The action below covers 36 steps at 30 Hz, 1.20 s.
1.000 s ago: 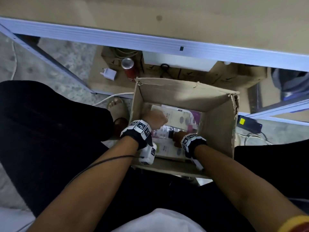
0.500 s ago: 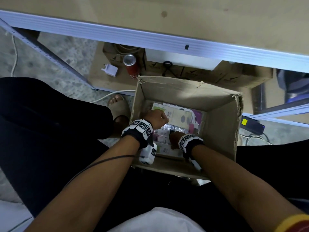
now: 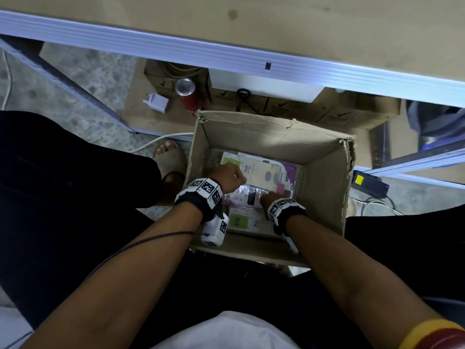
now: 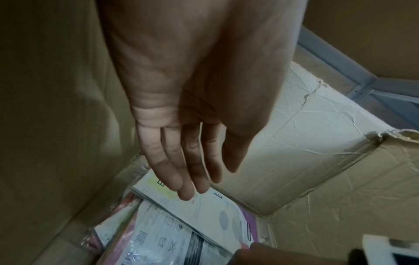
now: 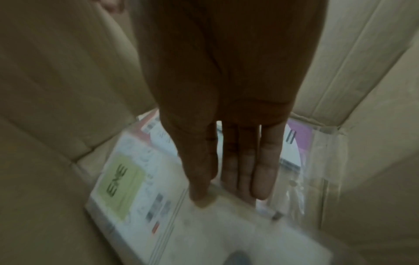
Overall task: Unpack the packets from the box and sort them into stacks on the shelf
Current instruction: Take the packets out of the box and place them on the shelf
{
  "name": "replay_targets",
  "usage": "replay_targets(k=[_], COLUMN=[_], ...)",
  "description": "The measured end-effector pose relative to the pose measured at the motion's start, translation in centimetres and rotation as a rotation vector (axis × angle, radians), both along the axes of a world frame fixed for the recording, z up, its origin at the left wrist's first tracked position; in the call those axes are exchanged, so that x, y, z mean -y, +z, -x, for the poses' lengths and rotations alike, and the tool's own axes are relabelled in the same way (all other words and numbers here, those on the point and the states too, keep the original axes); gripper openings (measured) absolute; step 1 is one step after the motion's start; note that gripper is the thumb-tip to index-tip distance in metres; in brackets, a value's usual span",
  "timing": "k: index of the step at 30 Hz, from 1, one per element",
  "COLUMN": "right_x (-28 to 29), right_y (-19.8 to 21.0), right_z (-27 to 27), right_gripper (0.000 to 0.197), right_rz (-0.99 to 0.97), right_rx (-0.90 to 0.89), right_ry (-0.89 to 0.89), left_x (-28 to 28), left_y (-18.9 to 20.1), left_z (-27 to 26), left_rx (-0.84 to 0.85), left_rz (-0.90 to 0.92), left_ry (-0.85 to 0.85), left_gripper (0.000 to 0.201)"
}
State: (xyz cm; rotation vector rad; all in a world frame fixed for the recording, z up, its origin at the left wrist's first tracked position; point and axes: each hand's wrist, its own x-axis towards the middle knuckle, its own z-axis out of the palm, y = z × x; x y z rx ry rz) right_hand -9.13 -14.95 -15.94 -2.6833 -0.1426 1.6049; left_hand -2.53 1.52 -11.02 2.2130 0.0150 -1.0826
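An open cardboard box (image 3: 324,187) stands on the floor before me with several flat packets inside. My left hand (image 3: 230,176) reaches into its far-left corner. Its straight fingers (image 4: 181,172) hover over or touch a white packet with grey circles (image 4: 215,211); I cannot tell which. My right hand (image 3: 266,199) is at the near side over a white packet with a green label (image 5: 120,181). Its thumb lies on that packet's edge and its fingers (image 5: 263,170) go down past the edge, so my right hand (image 5: 224,195) pinches the packet. The wooden shelf board (image 3: 276,26) runs across the top.
Under the shelf lie flat cardboard boxes (image 3: 352,114), a red can (image 3: 187,96) and a white plug (image 3: 157,103). A black device with a yellow label (image 3: 370,183) and cables sit right of the box. My sandalled foot (image 3: 171,157) is just left of it.
Both hands stay inside the box. The right hand has slid slightly toward the far side along the packet's edge. The left hand has barely moved.
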Motion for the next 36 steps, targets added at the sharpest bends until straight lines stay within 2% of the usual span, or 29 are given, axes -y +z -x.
replay_targets(k=[4,5,7,9,13,17,22,25,28,33,36], right_x=[0.0,-0.1,-0.1,0.2,0.7,0.6,0.5,0.8,1.3,1.7,1.6], right_y=[0.3,0.4,0.3,0.2,0.0,-0.3,-0.9,-0.8,-0.9,-0.8,-0.4], right_z=[-0.5,-0.5,-0.2,0.1,-0.2,-0.4,-1.0,-1.0,-0.6,-0.7,-0.6], right_gripper=[0.056,0.057,0.073,0.079,0.077,0.058,0.073,0.071,0.067,0.052,0.05], right_rz=[-0.011,-0.011,-0.004,-0.02,-0.019,-0.06,-0.082,-0.075,-0.092,-0.13,-0.126], right_rx=[-0.045,-0.065,-0.082,-0.047,-0.09,-0.094,-0.184,-0.184,-0.167,-0.128,-0.127], right_ry=[-0.029,-0.029,-0.033,-0.026,-0.014,-0.048,-0.036,-0.011,-0.041,-0.063,-0.098], left_x=[1.4,1.9,2.8,3.3,4.0,4.4,5.0,4.7,4.5,3.7,3.1], left_y=[-0.8,-1.2,-2.3,-3.3,-4.8,-5.7,-6.5,-8.0,-9.4,-10.1,-10.1], left_z=[-0.7,-0.9,-1.3,-1.6,-2.6,-3.7,-4.6,-4.3,-3.7,-3.3,-3.0], left_rx=[0.053,0.061,0.088,0.131,0.194,0.274,0.337,0.353,0.345,0.298,0.328], left_rz=[-0.12,-0.149,-0.188,-0.215,-0.236,-0.296,-0.307,-0.348,-0.425,-0.479,-0.442], left_ry=[-0.137,-0.178,-0.232,-0.227,-0.254,-0.331,-0.42,-0.504,-0.552,-0.624,-0.593], left_gripper=[0.031,0.032,0.031,0.028,0.033,0.04,0.054,0.062,0.058,0.085,0.066])
